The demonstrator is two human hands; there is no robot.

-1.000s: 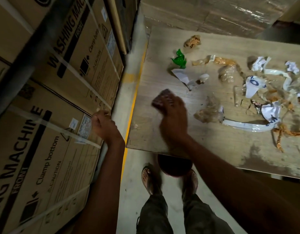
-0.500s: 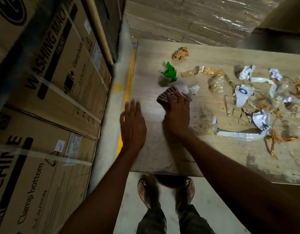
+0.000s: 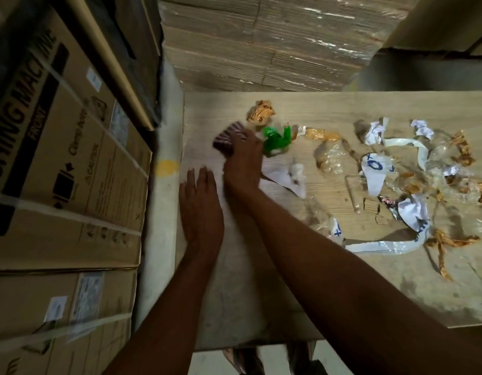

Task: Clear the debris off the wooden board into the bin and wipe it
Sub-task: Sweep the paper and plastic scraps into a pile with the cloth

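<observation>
The pale wooden board (image 3: 329, 288) lies in front of me, strewn with debris on its right half. My right hand (image 3: 242, 163) presses a dark striped cloth (image 3: 229, 138) onto the board near its far left corner. Just right of it lie a green wrapper (image 3: 276, 140), an orange wrapper (image 3: 261, 115) and a torn white paper (image 3: 285, 177). My left hand (image 3: 200, 209) rests flat, fingers spread, on the board's left edge. White paper strips (image 3: 388, 246), clear plastic and brown scraps cover the right side. No bin is visible now.
Stacked cardboard washing-machine boxes (image 3: 61, 171) stand close on the left. A shrink-wrapped stack of flat cardboard (image 3: 275, 44) stands behind the board. A narrow strip of floor with a yellow mark (image 3: 166, 167) runs between boxes and board. My sandalled feet (image 3: 242, 361) show below the near edge.
My right hand has slid the cloth away from me toward the far left of the board, reaching the green wrapper. My left hand left the box and settled flat on the board's left edge.
</observation>
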